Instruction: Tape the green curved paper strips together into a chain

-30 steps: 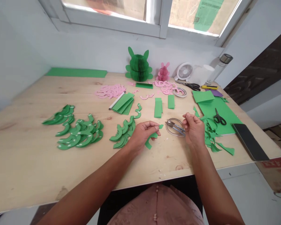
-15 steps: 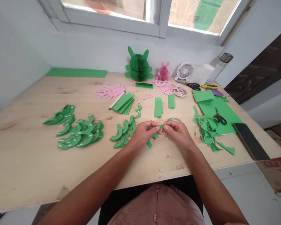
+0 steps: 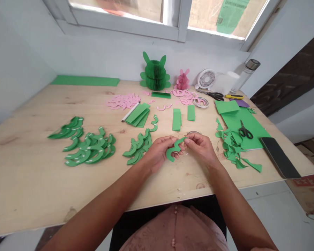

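A wavy green paper cutout (image 3: 173, 150) is held between my two hands above the table. My left hand (image 3: 159, 150) supports it from the left, its fingers partly hidden behind the paper. The upper right end is pinched between the thumb and fingers of my right hand (image 3: 201, 148). Just beyond the right hand, a ring-shaped roll (image 3: 195, 132) is mostly covered. Close to my left hand lies a pile of similar green cutouts (image 3: 138, 146). Another pile of green cutouts (image 3: 94, 150), bearing small white strips, spreads further left.
Green paper scraps (image 3: 231, 144), small scissors (image 3: 245, 130) and a phone (image 3: 279, 157) lie at the right. Folded green papers (image 3: 176, 119), a white pen (image 3: 131, 112) and pink cutouts (image 3: 124, 101) lie farther back. Green (image 3: 155, 75) and pink paper figures (image 3: 182, 81) stand by the wall.
The green cutout has turned up and now shows its wavy face in front of my left fingers. My hands, close together before, have moved slightly apart.
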`<state>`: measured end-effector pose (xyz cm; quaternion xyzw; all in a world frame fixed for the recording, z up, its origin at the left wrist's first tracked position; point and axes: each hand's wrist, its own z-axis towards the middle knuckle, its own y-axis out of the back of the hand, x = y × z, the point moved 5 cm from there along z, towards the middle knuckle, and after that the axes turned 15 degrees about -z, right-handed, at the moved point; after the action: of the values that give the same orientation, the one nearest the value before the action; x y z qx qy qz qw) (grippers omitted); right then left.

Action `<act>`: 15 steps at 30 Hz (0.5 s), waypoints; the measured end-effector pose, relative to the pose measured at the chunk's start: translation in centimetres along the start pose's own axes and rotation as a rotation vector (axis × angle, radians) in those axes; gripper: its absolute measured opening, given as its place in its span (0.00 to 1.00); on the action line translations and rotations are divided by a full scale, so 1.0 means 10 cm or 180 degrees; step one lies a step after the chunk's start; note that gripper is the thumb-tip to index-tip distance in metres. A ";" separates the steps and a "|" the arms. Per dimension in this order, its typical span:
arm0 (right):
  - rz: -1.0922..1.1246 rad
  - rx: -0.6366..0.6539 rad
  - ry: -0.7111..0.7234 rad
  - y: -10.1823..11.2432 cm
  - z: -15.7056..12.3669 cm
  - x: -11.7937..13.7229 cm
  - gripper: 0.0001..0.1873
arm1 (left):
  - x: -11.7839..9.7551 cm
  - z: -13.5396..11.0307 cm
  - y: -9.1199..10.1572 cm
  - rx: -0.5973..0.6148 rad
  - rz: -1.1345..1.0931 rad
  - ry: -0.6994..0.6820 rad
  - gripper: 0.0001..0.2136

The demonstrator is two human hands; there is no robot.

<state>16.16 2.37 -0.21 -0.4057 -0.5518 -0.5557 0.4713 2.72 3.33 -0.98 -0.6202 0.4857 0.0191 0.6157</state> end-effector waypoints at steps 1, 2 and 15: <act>0.0026 -0.0008 0.0004 0.00 0.00 -0.01 0.10 | 0.01 0.00 -0.01 0.0059 -0.0076 0.0071 0.09; 0.0048 -0.0027 0.0003 0.01 0.00 -0.01 0.10 | 0.01 0.00 -0.02 0.0121 -0.0146 0.0138 0.09; -0.0068 -0.0155 -0.0120 0.05 0.01 -0.02 0.12 | 0.01 0.00 0.03 0.0041 0.0016 0.0012 0.08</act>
<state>16.68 2.47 -0.29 -0.4215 -0.5512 -0.5662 0.4448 2.63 3.33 -1.27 -0.6150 0.4885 0.0165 0.6187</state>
